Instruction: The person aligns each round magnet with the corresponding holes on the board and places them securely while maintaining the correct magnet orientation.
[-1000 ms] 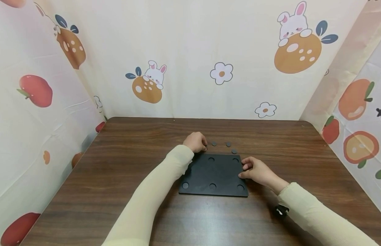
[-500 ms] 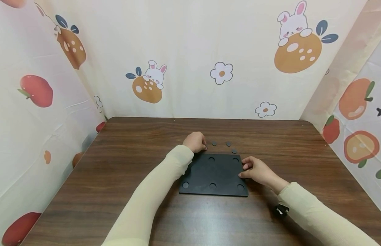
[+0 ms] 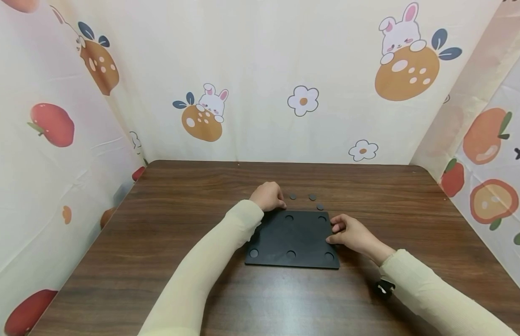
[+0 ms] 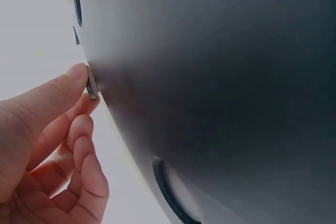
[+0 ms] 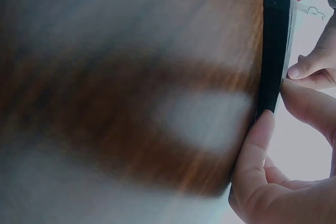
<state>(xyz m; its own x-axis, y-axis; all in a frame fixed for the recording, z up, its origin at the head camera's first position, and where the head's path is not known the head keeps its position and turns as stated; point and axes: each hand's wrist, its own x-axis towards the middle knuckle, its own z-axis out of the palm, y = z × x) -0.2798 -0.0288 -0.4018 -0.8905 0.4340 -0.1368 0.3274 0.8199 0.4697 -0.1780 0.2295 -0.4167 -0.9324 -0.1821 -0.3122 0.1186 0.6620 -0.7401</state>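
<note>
A flat black board with round recesses lies on the table. Between thumb and forefinger, my left hand pinches a small dark disc, just beyond the board's far edge. That disc is hidden in the head view. My right hand holds the board's right edge, thumb on its top and fingers against its side, as the right wrist view shows. Past the far edge lie three loose discs: a left disc, a right disc and a nearer disc.
The brown wooden table stretches out around the board. Patterned curtains hang behind it and at both sides. A black device sits under the right wrist.
My left hand has shifted slightly right and nearer the board's far edge. The right hand, board and loose discs have stayed in place.
</note>
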